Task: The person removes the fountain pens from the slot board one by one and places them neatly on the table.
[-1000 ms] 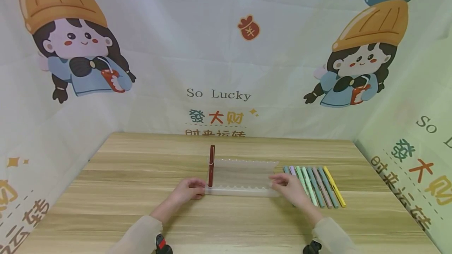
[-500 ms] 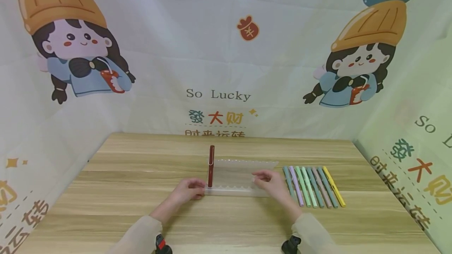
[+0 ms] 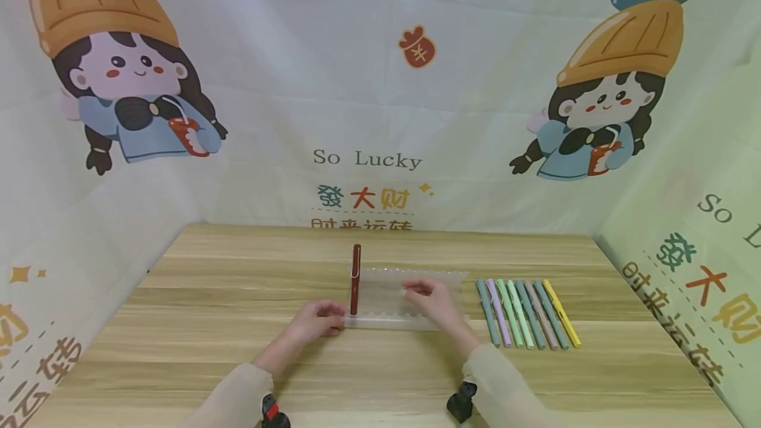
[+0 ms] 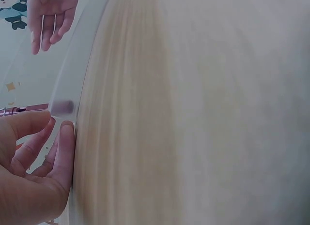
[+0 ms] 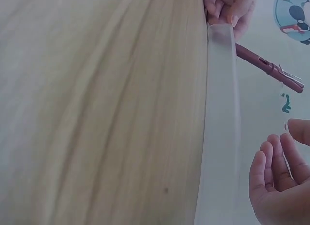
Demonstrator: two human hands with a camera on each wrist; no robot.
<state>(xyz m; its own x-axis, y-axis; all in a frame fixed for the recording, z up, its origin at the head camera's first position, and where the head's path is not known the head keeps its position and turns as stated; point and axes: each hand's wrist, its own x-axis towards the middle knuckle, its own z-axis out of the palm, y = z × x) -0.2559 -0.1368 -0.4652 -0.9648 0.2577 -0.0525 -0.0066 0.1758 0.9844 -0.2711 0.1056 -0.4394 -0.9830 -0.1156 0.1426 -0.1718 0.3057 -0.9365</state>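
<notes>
A translucent pen rack point(image 3: 389, 323) with scalloped notches along its front and back edges stands on the table. One dark red pen point(image 3: 355, 281), its clip facing up, leans in the rack's leftmost slot. My left hand point(image 3: 314, 319) holds the rack's left end, fingertips and thumb around the corner just beside the pen in the left wrist view. Over the rack's right half hovers my right hand point(image 3: 435, 301), with nothing between its loosely bent fingers. In the right wrist view the right hand's fingers point(image 5: 274, 169) are spread from the thumb, apart from the rack's front strip.
To the right of the rack lies a row of several pens, with a yellow pen point(image 3: 561, 314) at its right end and a lilac pen point(image 3: 498, 312) near its left. The wooden table point(image 3: 238, 269) is bounded by a printed cloth backdrop point(image 3: 285, 84) behind and at both sides.
My right hand has moved left along the rack, from its right end to over its right half, uncovering the leftmost pens of the row. The left hand and the red pen have stayed put.
</notes>
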